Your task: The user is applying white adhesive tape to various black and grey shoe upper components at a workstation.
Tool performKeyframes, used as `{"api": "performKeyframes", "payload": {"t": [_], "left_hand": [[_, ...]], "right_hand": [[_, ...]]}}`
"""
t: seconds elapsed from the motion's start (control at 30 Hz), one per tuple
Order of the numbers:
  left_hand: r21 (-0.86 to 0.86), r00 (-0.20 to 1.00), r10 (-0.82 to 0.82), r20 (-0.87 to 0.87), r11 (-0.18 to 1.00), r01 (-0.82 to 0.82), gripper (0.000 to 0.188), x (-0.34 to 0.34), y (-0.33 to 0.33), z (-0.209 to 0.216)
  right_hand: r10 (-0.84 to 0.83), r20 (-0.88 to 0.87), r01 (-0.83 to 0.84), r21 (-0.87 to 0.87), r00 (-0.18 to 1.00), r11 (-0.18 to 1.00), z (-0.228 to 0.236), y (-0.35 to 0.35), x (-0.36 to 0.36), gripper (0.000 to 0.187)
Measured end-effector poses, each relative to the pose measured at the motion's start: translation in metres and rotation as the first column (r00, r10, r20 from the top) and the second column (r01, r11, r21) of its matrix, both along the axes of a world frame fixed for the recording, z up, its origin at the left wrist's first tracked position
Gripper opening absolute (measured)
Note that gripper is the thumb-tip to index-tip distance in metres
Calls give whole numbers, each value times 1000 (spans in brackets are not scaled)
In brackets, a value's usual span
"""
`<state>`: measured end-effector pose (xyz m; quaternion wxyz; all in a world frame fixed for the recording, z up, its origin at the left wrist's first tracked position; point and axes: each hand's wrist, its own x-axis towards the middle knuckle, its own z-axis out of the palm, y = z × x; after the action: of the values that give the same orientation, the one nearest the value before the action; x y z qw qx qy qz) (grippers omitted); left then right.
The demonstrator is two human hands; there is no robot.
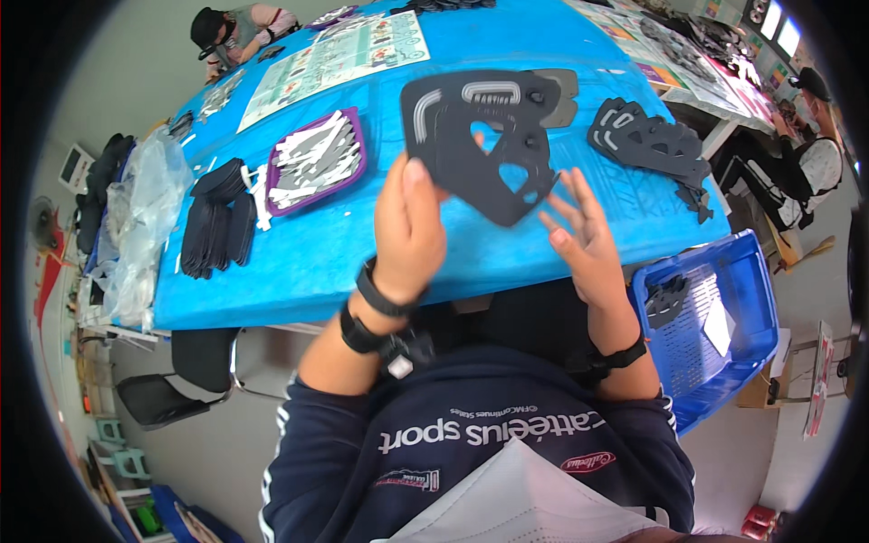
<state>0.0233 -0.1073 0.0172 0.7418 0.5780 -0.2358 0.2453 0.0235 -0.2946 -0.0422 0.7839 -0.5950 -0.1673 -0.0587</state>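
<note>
My left hand (412, 226) is closed on the left edge of a flat black shoe-upper panel (493, 185), thumb on top. The panel is tilted above the blue-covered table; it has cut-out holes, raised pale stripes and a grey-brown tab at its far right. My right hand (588, 244) is open with fingers apart, by the panel's lower right edge; whether a fingertip touches it I cannot tell. To the right lies a fanned stack of similar black panels (643, 145). On the left are a purple-rimmed basket (363, 163) of grey and white strips and piles of black pieces (213, 231).
A printed sheet (344, 65) lies farther back on the blue table cover (507, 36). A blue plastic crate (756, 348) stands at the right by the table edge, and a black chair (195, 366) at the left. Other people sit at the far left (237, 36) and right (819, 149).
</note>
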Motion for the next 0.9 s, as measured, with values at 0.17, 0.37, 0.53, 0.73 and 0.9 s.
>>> {"api": "performKeyframes", "payload": {"t": [0.17, 0.37, 0.53, 0.73, 0.9], "left_hand": [[-346, 984, -177, 10, 923, 170, 37, -47, 7, -26], [-25, 984, -39, -172, 999, 36, 34, -47, 46, -40], [695, 698, 604, 386, 307, -650, 37, -4, 126, -22], [940, 828, 537, 160, 172, -294, 15, 29, 217, -21], [938, 854, 493, 164, 190, -289, 14, 30, 223, -11]], "right_hand": [[129, -83, -112, 180, 988, 977, 8, 27, -6, 84], [330, -314, -200, 381, 890, 903, -10, 16, -7, 63], [-272, 115, 281, -73, 956, 957, -7, -13, 8, 16], [-360, 245, 416, -238, 900, 877, -10, -25, 10, 13], [-360, 282, 424, -214, 889, 880, -10, -20, 5, 12]]}}
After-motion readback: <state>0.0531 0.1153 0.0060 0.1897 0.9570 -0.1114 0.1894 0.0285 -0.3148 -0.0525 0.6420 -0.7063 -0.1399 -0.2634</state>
